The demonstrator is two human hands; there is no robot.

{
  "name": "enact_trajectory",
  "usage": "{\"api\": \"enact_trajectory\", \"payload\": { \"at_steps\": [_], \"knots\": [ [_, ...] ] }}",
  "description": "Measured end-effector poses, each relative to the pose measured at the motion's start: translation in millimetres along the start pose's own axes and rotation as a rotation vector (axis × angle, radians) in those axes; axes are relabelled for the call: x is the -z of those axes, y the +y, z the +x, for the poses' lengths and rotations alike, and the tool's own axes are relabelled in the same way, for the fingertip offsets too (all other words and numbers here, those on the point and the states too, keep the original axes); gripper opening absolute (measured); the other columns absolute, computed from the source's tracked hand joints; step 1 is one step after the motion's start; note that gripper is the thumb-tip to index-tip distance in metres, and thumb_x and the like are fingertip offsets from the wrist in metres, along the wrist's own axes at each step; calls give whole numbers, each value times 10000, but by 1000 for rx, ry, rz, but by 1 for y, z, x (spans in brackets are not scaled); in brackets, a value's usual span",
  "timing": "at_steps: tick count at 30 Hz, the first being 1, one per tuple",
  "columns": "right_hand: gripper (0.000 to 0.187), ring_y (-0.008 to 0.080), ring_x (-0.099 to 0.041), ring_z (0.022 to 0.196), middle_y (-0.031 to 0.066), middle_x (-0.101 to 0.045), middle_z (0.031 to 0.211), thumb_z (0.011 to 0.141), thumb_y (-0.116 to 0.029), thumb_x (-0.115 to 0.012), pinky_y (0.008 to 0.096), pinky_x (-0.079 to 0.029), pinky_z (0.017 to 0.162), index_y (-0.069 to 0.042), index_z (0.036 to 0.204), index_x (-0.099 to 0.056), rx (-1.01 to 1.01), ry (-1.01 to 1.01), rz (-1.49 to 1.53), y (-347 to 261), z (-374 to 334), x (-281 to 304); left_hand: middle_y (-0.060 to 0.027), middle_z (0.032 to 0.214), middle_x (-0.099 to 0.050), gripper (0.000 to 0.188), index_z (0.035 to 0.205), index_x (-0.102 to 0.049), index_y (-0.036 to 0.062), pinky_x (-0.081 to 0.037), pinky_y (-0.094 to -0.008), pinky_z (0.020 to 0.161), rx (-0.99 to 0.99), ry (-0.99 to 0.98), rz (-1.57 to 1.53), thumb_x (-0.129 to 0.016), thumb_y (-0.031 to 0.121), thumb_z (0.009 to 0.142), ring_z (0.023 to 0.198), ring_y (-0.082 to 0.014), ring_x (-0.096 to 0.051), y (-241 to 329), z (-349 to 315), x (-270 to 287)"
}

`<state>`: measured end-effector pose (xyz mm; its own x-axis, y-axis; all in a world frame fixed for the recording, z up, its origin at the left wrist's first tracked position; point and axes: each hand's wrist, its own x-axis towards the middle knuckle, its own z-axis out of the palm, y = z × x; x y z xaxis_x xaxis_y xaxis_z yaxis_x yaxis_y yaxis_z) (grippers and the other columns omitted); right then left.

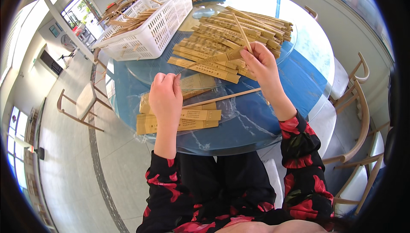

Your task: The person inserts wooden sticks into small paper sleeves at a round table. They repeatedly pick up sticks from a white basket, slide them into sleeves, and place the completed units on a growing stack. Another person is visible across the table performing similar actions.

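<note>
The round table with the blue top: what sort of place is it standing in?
Perhaps a dining room or canteen, now used for handwork: the large round table has wooden chairs around it, yet holds a white crate of sticks and piled tan strips.

The black sleeves (305, 169) carry a red and dark green floral pattern, the paper wrappers (213, 66) are golden tan with dark print, the sticks (222, 99) pale wood-brown, the basket (168, 25) white lattice, the tabletop (252, 117) blue with white marble veining, the floor (64, 156) pale grey with a dark stripe (100, 171)
</note>
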<state>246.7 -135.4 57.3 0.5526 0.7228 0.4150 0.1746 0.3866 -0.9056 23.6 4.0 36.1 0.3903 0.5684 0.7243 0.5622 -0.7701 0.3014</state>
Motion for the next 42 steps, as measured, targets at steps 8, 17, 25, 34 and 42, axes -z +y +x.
{"api": "enact_trajectory", "payload": {
  "at_steps": [8,17,25,34,42],
  "knots": [
    [189,61,-398,630,-25,-524,730,1017,-193,-654,255,-321,561,-20,1093,-644,32,-149,-267,12,-1,-12,-41,1069,-632,265,1295,-543,104,-515,-184,696,538,-62,-1590,-582,72,1036,821,-104,-626,-17,-1,-13],
    [246,196,-489,594,109,-572,700,984,-248,-669,356,-404,568,-3,963,-676,73,-376,-398,13,-11,-22,-132,1187,-697,239,1253,-513,80,-598,-277,874,506,-421,-1643,-579,24,1029,1057,-170,-695,-2,-6,-11],
    [246,282,-545,634,139,-594,717,948,-256,-699,388,-451,608,-11,949,-670,30,-434,-495,5,-17,-28,-121,1178,-716,193,1188,-521,84,-586,-286,868,478,-464,-1501,-623,76,1023,1038,-169,-701,3,-10,-10],
    [206,118,-481,640,23,-560,719,990,-195,-667,291,-397,574,10,985,-677,39,-327,-381,15,-15,-24,-122,1219,-668,106,1106,-545,100,-579,-289,876,351,-488,-1405,-617,109,1029,949,-147,-682,3,-7,-7],
    [236,11,-344,588,-93,-406,679,1047,-256,-632,210,-242,489,-26,1100,-632,-513,-363,18,-13,-14,-26,-64,1011,-572,135,922,-570,75,-554,-302,856,141,-479,-1646,-668,146,981,929,-137,-599,4,-9,-11]
  ]
}}
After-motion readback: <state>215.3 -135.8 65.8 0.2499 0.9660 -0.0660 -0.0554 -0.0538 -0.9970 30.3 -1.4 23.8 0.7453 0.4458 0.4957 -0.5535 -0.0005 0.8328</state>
